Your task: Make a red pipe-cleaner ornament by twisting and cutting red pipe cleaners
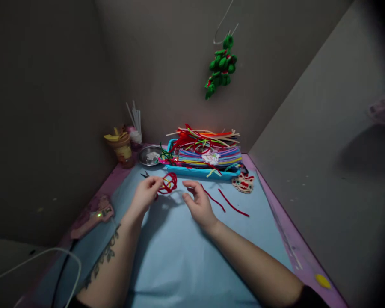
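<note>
My left hand (146, 193) pinches a coiled red pipe cleaner piece (168, 183) with a bit of yellow in it, held just above the light blue mat (179, 256). My right hand (197, 201) hovers right beside it, fingers spread and curled loosely, holding nothing. Two loose red pipe cleaners (226, 201) lie on the mat just right of my right hand. Small scissors (144, 174) lie behind my left hand.
A blue tray (202, 172) piled with coloured pipe cleaners stands at the back. A metal dish (150, 155), a cup with sticks (123, 149), a glue gun (93, 216) at left, a red-and-white craft (243, 183), and a hanging green ornament (222, 64) are around.
</note>
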The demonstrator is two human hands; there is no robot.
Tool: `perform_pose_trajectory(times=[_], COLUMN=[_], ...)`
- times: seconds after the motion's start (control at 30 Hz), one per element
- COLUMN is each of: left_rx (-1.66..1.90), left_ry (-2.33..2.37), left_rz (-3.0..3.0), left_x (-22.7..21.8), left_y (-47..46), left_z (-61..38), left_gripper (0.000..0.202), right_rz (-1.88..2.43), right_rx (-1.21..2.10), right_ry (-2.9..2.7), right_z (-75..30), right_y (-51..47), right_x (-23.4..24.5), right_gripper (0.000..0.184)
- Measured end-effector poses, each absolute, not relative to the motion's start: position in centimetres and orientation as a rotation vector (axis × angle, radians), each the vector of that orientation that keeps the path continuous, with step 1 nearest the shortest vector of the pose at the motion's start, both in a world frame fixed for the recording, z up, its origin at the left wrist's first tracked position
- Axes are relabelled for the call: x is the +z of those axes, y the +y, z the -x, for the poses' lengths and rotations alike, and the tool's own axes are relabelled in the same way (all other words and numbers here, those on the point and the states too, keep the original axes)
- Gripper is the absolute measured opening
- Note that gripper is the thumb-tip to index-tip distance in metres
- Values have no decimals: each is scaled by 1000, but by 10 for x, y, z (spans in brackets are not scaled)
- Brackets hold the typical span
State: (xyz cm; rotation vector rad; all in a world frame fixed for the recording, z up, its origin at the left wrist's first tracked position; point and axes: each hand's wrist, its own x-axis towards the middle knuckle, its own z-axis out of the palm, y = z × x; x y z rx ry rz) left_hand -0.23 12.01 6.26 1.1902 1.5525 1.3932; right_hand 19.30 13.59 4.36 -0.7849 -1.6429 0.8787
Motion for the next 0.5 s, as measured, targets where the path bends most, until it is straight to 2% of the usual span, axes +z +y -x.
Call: perform_pose_trajectory(times=[0.07,0.2,0.5], left_rx=[1204,1019,853], left_ry=[1471,1371,1294], left_rz=[-1382,-1528,-1551], left_x=[63,62,60], left_y=[115,107,105], left_z=[-13,-36,-44], left_gripper=[30,26,26], right_rz=[738,714,821], right_rx=[687,336,214], right_ry=[-1791,-1946,-2150], right_z=[-201,-213,-224], right_y=[131,127,122], right_x=[52,62,50], right_gripper=[9,15,14])
